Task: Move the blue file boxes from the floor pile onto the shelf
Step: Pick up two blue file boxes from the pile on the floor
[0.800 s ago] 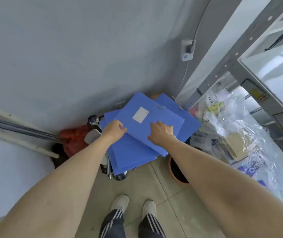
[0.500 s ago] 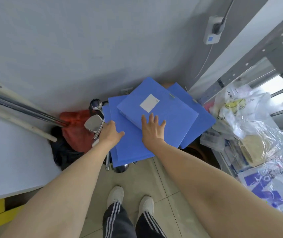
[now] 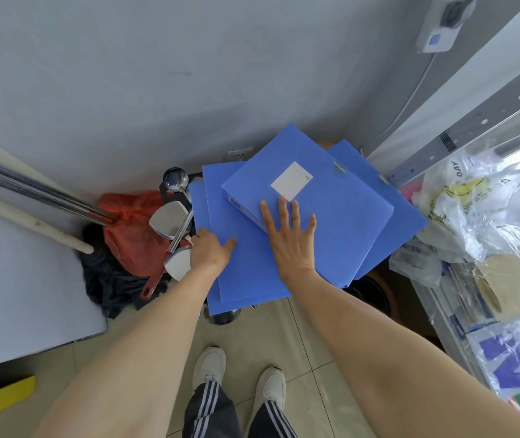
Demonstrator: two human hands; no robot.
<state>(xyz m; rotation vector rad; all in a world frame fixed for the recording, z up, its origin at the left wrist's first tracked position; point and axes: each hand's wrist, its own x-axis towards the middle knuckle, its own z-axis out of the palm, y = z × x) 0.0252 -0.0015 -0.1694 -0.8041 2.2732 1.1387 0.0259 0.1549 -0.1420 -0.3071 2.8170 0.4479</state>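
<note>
Top blue file box (image 3: 331, 210) lies flat, skewed diagonally across the pile (image 3: 239, 279). Our right hand (image 3: 290, 238) rests spread on it; our left hand (image 3: 209, 252) clamps the pile's edge.

The file boxes (image 3: 347, 222) are plain bright blue, the top one bearing a white label (image 3: 291, 181). Left of them lie an orange-red bag (image 3: 129, 229) and silvery utensils (image 3: 168, 219); below them, dark trousers (image 3: 208, 412) show white stripes above white shoes (image 3: 209, 363).

Grey wall (image 3: 126, 74), beige tiled floor (image 3: 312, 349), metal shelving (image 3: 460, 134)
</note>
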